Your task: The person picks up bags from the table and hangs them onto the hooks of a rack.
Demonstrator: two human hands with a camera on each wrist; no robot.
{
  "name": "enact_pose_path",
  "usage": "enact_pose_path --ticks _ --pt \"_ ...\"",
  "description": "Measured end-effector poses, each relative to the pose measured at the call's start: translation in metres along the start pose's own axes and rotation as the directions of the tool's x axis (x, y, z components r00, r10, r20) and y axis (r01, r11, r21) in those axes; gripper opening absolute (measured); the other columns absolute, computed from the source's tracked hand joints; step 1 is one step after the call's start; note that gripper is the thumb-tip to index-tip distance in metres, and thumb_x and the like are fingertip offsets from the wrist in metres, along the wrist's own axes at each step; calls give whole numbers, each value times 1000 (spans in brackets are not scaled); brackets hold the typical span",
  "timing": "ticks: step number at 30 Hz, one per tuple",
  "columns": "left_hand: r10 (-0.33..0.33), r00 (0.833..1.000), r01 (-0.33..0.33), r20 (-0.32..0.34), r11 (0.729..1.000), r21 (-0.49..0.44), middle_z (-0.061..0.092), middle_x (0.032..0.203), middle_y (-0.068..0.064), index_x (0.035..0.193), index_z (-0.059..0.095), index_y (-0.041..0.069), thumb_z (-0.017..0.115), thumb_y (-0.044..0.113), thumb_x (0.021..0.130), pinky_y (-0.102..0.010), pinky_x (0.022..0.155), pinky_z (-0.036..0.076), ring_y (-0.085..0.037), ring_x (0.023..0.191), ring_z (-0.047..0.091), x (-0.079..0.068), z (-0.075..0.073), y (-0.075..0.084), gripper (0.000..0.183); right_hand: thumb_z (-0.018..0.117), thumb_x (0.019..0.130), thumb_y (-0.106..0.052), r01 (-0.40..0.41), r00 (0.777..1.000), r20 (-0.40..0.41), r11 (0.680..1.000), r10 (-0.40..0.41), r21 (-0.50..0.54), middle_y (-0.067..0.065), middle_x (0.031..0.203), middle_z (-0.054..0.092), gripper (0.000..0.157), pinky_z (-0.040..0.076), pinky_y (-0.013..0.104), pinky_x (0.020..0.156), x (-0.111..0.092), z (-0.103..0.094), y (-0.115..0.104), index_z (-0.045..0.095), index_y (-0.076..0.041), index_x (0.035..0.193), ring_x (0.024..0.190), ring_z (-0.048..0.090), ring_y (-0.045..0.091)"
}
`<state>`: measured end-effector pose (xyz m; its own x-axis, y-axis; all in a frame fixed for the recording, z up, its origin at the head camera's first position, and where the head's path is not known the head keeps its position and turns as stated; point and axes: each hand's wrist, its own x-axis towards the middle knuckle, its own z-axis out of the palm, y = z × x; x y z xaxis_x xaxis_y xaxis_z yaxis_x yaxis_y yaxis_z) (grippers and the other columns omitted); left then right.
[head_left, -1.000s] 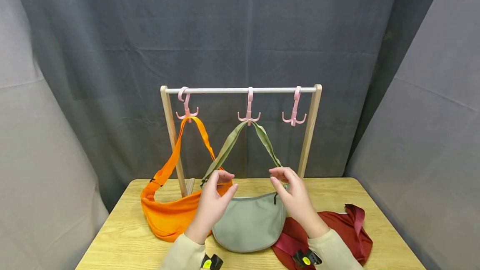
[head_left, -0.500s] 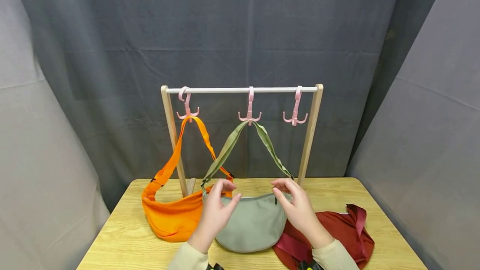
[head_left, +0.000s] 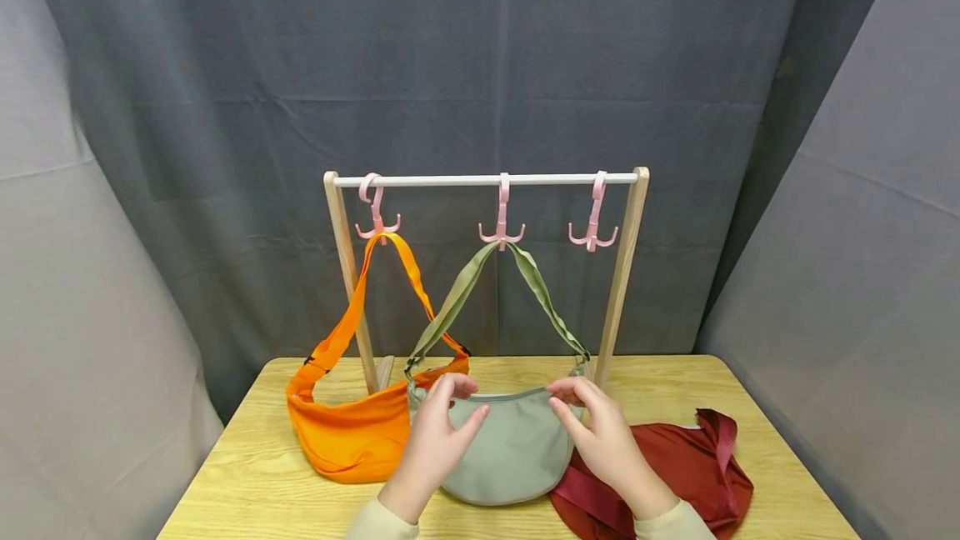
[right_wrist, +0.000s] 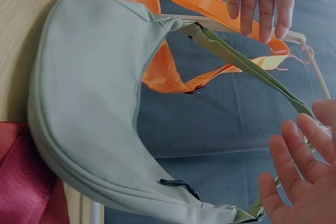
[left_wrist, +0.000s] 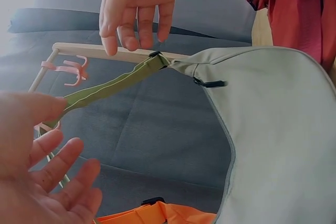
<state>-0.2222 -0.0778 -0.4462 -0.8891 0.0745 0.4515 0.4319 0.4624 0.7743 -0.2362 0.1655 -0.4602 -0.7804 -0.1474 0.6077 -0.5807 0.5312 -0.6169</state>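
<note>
The sage-green shoulder bag (head_left: pixel 510 448) hangs by its strap (head_left: pixel 459 294) from the middle pink hook (head_left: pixel 502 227). My left hand (head_left: pixel 441 438) is in front of the bag's upper left part, fingers loosely bent with thumb apart. Opposite it, my right hand (head_left: pixel 603 440) has much the same form by the bag's right end. Both wrist views show nothing held: left palm (left_wrist: pixel 47 177) and right palm (right_wrist: pixel 304 166) stand apart from the bag, fingers spread. A dark zipper pull (right_wrist: pixel 178 184) shows near one end of the bag's zipper.
An orange bag (head_left: pixel 348 440) hangs from the left pink hook (head_left: pixel 377 219) at the left. On the wooden table (head_left: pixel 240 482), a dark red bag (head_left: pixel 675 457) lies at the right. The right pink hook (head_left: pixel 593 223) hangs from the white rail (head_left: pixel 442 181).
Both hands have come down and a little toward me, away from the green strap. The green bag keeps hanging where it was; the view has shifted slightly.
</note>
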Motion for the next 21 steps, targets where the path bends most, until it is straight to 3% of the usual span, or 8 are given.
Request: enact_pose_path --ticks 6,10,15,21 --pt "22 999 -23 23 999 42 65 114 0 117 63 14 78 14 92 -42 95 52 -20 107 61 -7 1 -3 29 73 95 -9 -40 997 64 999 41 -5 -10 101 68 22 55 28 80 -11 1 1 70 -25 111 92 61 1" --pt "4 999 -7 51 998 69 64 116 -1 118 63 14 77 15 92 -38 94 52 -20 107 59 -10 -1 -6 30 73 95 -10 -14 995 97 1000 16 -13 -14 99 66 21 53 26 75 -15 2 3 69 -24 110 91 59 0" --pt "-15 995 4 97 993 118 62 119 -2 121 62 14 77 17 93 -38 94 53 -21 109 59 -15 -2 -9 31 74 94 -10 26 993 118 999 -21 -41 -16 99 64 22 53 27 78 -18 3 7 68 -24 110 91 59 0" --pt "-29 990 10 138 990 139 61 121 0 121 62 16 77 20 93 -39 93 54 -23 111 59 -21 -2 -11 33 75 94 -12 5 988 156 996 8 -88 -21 101 62 25 53 35 86 -23 2 7 67 -29 110 95 60 4"
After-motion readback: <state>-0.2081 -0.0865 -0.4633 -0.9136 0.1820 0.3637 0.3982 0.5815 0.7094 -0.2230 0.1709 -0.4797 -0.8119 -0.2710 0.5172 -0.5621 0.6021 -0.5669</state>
